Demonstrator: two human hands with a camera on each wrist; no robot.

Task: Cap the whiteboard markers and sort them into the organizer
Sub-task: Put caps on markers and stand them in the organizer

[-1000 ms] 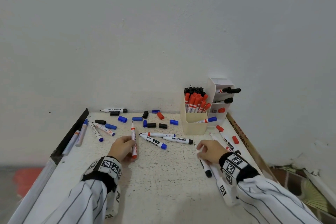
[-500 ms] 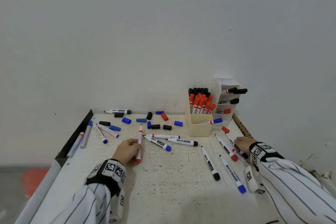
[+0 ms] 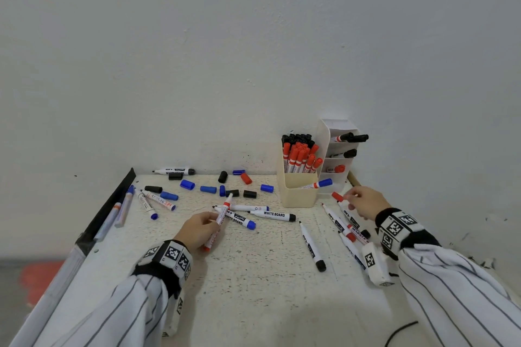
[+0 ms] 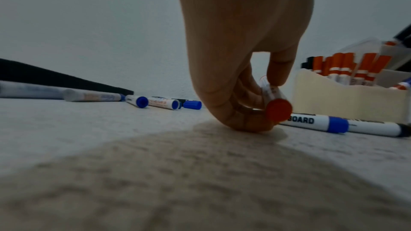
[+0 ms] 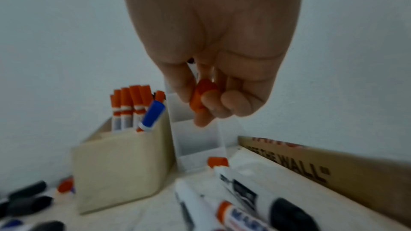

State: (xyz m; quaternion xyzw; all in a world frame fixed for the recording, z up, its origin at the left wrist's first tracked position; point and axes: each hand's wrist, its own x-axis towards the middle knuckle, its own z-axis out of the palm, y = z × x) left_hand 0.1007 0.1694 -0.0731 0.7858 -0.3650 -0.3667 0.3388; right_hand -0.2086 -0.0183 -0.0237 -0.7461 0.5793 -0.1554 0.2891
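Observation:
My left hand (image 3: 209, 223) rests on the table and grips an uncapped red marker (image 3: 220, 220), tip pointing away; its red end (image 4: 279, 111) faces the left wrist camera. My right hand (image 3: 352, 199) hovers just right of the organizer (image 3: 296, 198) and pinches a red cap (image 5: 201, 96) between thumb and fingers; the head view hides that cap. Another red cap (image 3: 337, 196) lies on the table by its fingertips. The cream organizer holds several red and black capped markers (image 3: 300, 158) and one blue one.
Loose blue, black and red caps (image 3: 208, 189) lie across the back of the table (image 3: 253, 290). Uncapped markers (image 3: 272, 215) lie in the middle, at the left (image 3: 152, 201) and under my right wrist. A black rail (image 3: 110, 205) edges the left side.
My right hand moved from the table's middle to the right, beside the organizer, and picked up a red cap. My left hand tilted the red marker slightly rightward.

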